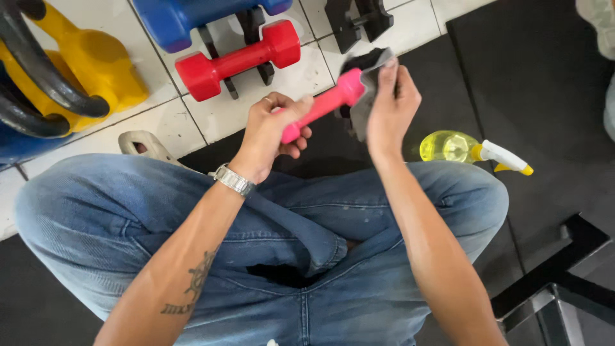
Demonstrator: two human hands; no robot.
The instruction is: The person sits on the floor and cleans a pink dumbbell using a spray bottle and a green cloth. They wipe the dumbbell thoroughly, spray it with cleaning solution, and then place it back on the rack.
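Note:
A pink dumbbell (328, 102) is held above my lap, slanting up to the right. My left hand (272, 131) grips its lower end, a ring on one finger and a metal watch on the wrist. My right hand (389, 106) presses a dark grey cloth (366, 77) around the dumbbell's upper end. I sit cross-legged in blue jeans (307, 256) on the floor.
A red dumbbell (238, 59) lies on a black stand on white tiles ahead. A blue dumbbell (186, 19) sits behind it, a yellow kettlebell (90, 61) at left. A yellow spray bottle (471, 150) lies on the black mat to my right. A black metal frame (557, 275) stands bottom right.

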